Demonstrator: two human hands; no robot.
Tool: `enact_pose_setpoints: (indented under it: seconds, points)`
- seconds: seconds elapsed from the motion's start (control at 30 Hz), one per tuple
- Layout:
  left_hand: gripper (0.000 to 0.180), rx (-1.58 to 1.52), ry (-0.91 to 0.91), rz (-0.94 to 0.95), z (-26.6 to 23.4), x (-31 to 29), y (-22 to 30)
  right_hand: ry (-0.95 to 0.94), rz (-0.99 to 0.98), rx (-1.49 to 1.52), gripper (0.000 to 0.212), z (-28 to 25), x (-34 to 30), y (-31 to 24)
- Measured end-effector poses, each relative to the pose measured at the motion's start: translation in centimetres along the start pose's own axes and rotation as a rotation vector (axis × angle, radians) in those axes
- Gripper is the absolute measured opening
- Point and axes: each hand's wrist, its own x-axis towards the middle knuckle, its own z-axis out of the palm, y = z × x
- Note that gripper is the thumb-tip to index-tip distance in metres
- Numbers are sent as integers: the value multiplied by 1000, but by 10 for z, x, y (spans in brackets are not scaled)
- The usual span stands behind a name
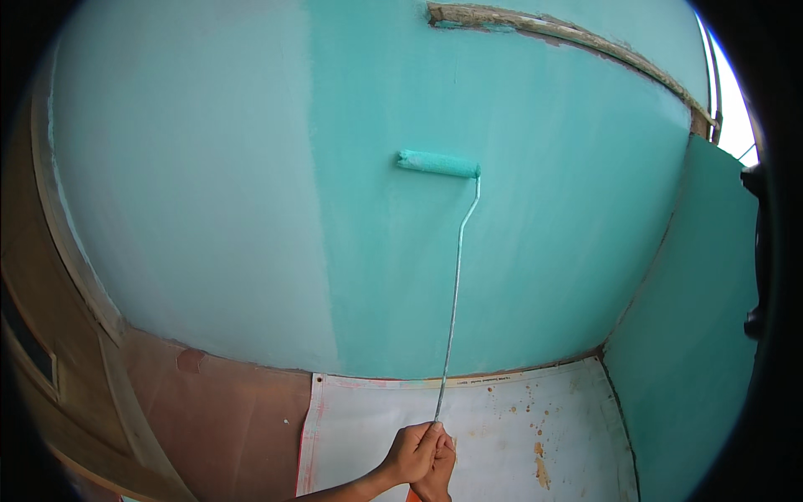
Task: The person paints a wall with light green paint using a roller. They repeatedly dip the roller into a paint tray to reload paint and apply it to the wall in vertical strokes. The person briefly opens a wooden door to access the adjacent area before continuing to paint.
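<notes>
A paint roller (437,163) with a turquoise-soaked sleeve rests against the turquoise wall (519,251), near the middle of the view. Its long thin metal rod (454,301) runs down to both my hands at the lower edge. My left hand (411,453) is closed around the bottom of the rod, with its forearm coming in from the lower left. My right hand (437,468) grips just under and behind it, mostly hidden. The wall's right part is a deeper, fresher turquoise; the left part (192,192) is paler.
A white sheet (502,418) with brown stains covers the floor below the wall. Brown floor (234,418) lies to its left. A wooden door frame (75,268) stands at the left. A turquoise side wall (703,318) meets the corner on the right, with a window opening (729,109) above.
</notes>
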Motion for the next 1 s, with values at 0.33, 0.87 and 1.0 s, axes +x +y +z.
enact_pose_setpoints:
  seconds: [0.33,0.87,1.0]
  points:
    - [45,-55,-15,268,2,80,102,-23,-285,-28,21,1,92,-98]
    - [46,-5,97,262,-61,47,95,-112,-165,89,26,68,66,-88]
    - [44,-38,97,112,-50,6,34,-81,-93,-31,27,57,17,-41]
